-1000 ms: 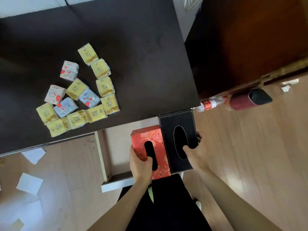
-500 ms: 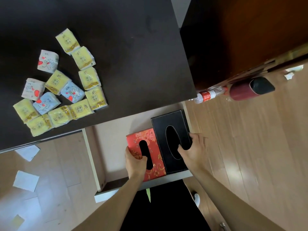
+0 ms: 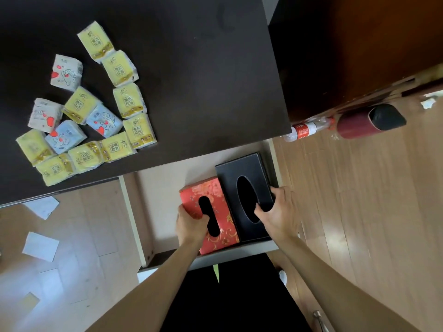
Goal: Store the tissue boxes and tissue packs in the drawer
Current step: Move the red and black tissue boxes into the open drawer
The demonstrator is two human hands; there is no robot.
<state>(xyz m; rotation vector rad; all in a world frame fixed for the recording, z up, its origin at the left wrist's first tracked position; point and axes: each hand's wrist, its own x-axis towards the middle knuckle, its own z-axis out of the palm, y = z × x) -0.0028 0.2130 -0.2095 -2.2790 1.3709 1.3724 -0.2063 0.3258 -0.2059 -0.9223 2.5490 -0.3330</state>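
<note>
1. Head view, nearest first: your left hand grips the near left corner of the red tissue box, thumb reaching to its slot. Your right hand clasps the black tissue box, thumb hooked in the oval opening, fingers over the right edge. Both hands are closed on their boxes.
2. Both boxes sit side by side, touching, at the near right of the open drawer. From here you cannot tell for certain whether they rest fully on the drawer floor, so press down gently until you feel them settle.
3. Slide the pair toward the far right corner, keeping the black box flush with the right wall. That likely leaves the bare left half free for the packs.
4. Let go one hand at a time, and lift the thumbs straight out of the slots so neither box tips or drags.
5. Farther off, the tissue packs lie clustered on the left of the dark table, none stored yet. Gather several at once; they look soft and will probably squash, so stack them loosely beside the red box.
</note>
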